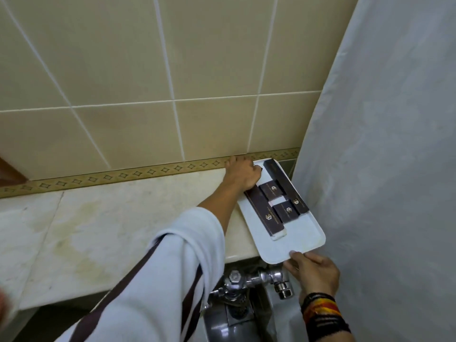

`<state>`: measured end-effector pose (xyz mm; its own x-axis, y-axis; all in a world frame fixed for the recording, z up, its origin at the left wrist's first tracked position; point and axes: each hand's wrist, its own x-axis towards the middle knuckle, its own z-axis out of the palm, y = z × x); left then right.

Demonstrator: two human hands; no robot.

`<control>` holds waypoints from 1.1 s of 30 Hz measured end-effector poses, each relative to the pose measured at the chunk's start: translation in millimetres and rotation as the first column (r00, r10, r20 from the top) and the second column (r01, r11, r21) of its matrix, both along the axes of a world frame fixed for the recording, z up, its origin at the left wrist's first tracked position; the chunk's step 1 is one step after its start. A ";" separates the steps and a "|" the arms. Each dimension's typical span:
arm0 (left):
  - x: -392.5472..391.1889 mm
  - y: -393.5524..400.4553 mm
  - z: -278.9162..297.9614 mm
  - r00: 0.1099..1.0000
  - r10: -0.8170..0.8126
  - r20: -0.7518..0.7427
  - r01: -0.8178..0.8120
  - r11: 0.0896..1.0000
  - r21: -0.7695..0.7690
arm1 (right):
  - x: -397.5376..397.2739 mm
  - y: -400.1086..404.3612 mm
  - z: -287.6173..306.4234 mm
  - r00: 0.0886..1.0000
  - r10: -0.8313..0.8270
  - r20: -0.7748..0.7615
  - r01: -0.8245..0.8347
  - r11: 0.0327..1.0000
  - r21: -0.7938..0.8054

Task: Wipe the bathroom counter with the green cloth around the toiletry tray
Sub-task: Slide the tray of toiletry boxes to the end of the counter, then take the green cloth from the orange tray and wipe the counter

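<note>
A white toiletry tray (303, 243) lies at the right end of the pale marble counter (103, 230), its near end overhanging the counter's front edge. Several dark brown boxes (274, 191) with gold logos rest on the tray. My left hand (243, 176) is closed on the tray's far end by the wall. At the overhanging near edge, my right hand (313, 270) pinches the tray between thumb and fingers. No green cloth is in view.
A beige tiled wall (148, 70) with a patterned border strip backs the counter. A white shower curtain (382, 144) hangs close on the right. Below the counter's edge sit a chrome flush valve (261, 280) and a toilet. The counter shows yellowish stains.
</note>
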<state>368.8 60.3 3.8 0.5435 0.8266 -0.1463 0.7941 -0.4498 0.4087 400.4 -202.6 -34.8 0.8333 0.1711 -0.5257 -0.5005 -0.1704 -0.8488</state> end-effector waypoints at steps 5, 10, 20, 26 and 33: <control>15.7 -1.1 -21.4 0.989 -0.145 0.011 0.145 0.989 0.014 | 6.6 7.4 -13.2 0.998 0.028 -0.064 -0.026 0.999 0.039; -21.8 -23.4 -29.4 0.973 -0.225 0.052 0.200 0.933 0.298 | 2.0 10.4 -9.4 0.962 0.159 0.223 -0.102 0.963 -0.249; -179.8 -34.3 5.9 0.998 0.006 0.056 -0.034 0.862 0.505 | -45.3 94.9 41.0 -0.085 0.838 0.539 -0.186 0.518 -0.835; -338.6 -39.6 43.5 0.962 0.253 0.104 -0.272 0.840 0.470 | -152.0 164.4 79.0 -0.298 0.809 0.507 -0.236 0.452 -0.860; -555.9 -85.6 33.8 0.747 0.646 0.159 -0.654 0.670 0.352 | -391.9 190.2 78.2 -0.527 0.656 0.541 -0.504 0.271 -0.820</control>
<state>-187.1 -25.3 37.6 -0.1523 0.9583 0.2419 0.9367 0.0618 0.3448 8.5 -12.3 43.4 -0.1658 0.9632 0.2116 0.9305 0.2239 -0.2899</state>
